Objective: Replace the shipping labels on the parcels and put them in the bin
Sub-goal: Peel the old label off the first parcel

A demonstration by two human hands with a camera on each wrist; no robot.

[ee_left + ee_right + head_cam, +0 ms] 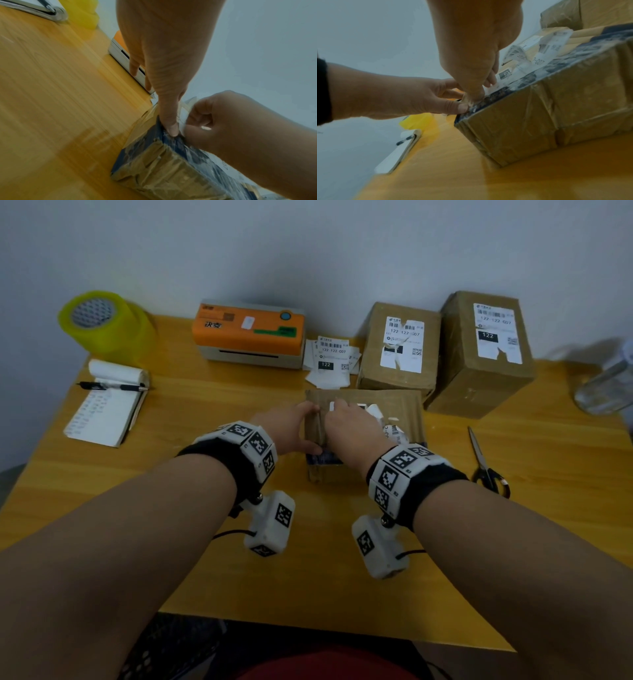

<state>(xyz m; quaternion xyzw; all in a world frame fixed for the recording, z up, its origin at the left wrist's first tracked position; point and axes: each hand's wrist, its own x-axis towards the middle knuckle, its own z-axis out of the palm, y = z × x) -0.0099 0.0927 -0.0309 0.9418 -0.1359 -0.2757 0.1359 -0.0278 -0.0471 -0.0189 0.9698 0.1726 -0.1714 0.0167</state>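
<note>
A brown taped parcel (pixel 407 409) lies mid-table, with a torn white old label (pixel 376 411) on top. My left hand (pixel 291 428) holds the parcel's left edge, thumb (pixel 171 127) pressed on the near corner and fingers reaching to the far corner. My right hand (pixel 346 422) pinches the label's left end (pixel 489 86) beside that thumb. Loose curled strips of the label (pixel 547 44) stand up from the parcel (pixel 539 115). The right hand hides part of the label. Two more parcels (pixel 399 347) (pixel 486 350) with torn labels stand at the back right.
An orange label printer (pixel 250 330) sits at the back, with a pile of printed labels (pixel 332 361) beside it. A yellow tape roll (pixel 106 323) and a notepad with a pen (pixel 106 405) are on the left. Scissors (pixel 486 463) and a clear bottle (pixel 606 381) are on the right. Black mesh (pixel 171 648) shows below the table's front edge.
</note>
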